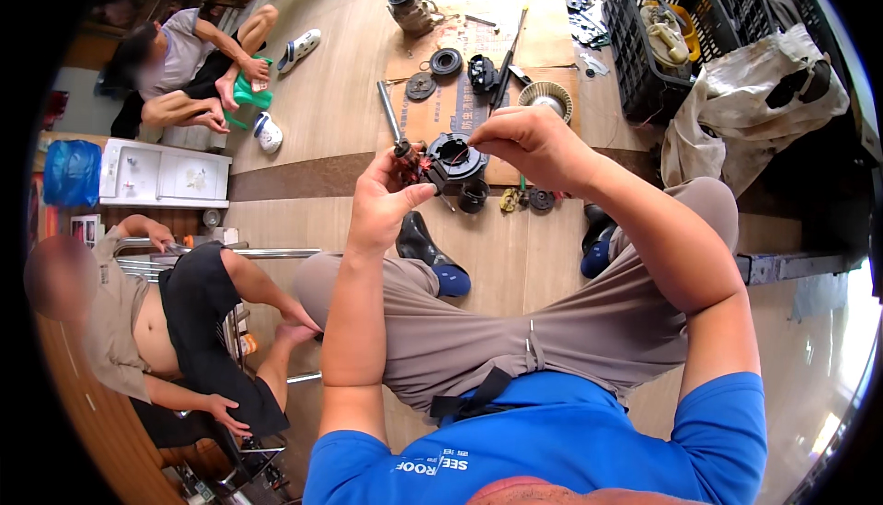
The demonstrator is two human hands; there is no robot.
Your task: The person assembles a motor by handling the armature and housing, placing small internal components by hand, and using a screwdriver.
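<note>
My left hand [384, 194] is closed around a small motor part [405, 157] with a brownish body, a bit of red and a dark block; a silver rod [390, 111] sticks up beyond it. Thumb and fingers of my right hand [529, 140] pinch together at a thin reddish wire [457, 157], which seems to run toward the left hand. Below and between both hands lies a dark round motor housing [471, 166] with an open centre. A small black cup-shaped part [473, 196] stands just nearer to me.
Cardboard [423, 123] carries a black ring [446, 62], a disc [420, 86], a black block [481, 73], a screwdriver [509, 54] and a fan wheel [545, 98]. A larger motor [412, 11] stands behind. Black crates [644, 73] and a stained cloth [745, 105] are right. Two people sit left.
</note>
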